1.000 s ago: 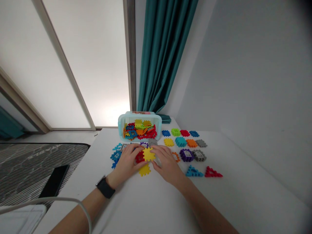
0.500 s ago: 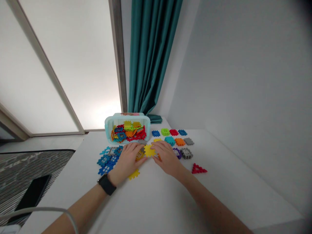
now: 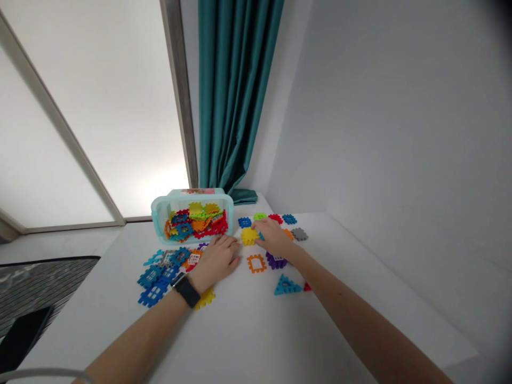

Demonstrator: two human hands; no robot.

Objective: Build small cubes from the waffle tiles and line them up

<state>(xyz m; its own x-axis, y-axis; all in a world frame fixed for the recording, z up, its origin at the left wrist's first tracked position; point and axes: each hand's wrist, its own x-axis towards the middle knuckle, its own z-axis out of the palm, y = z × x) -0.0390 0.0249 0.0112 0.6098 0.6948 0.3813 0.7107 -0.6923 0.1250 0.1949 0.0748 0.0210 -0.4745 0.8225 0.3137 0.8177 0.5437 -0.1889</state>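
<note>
My right hand (image 3: pixel 273 238) grips the right edge of a yellow toothed building tile (image 3: pixel 249 237) between fingers and thumb. The tile lies flat at the left of rows of coloured tiles. My left hand (image 3: pixel 217 260), a black watch on its wrist, rests palm down beside the loose tiles, its fingers stretched out and the thumb apart. Another yellow tile (image 3: pixel 205 298) shows partly under the left wrist. Nearest on the table stand an orange frame tile (image 3: pixel 256 263), a purple tile (image 3: pixel 276 260) and a light-blue triangle (image 3: pixel 287 285).
A pale-blue tub (image 3: pixel 159 217) full of mixed tiles lies behind my left hand. Blue tiles (image 3: pixel 154 293) are heaped at the left. Beyond my right hand are blue, green and red tiles (image 3: pixel 275 218) and a grey tile (image 3: pixel 300 234). A teal curtain (image 3: pixel 236 106) hangs behind.
My right hand has carried the yellow tile up and away from my left hand, to the rows. The left hand no longer touches it. The camera view has shifted slightly.
</note>
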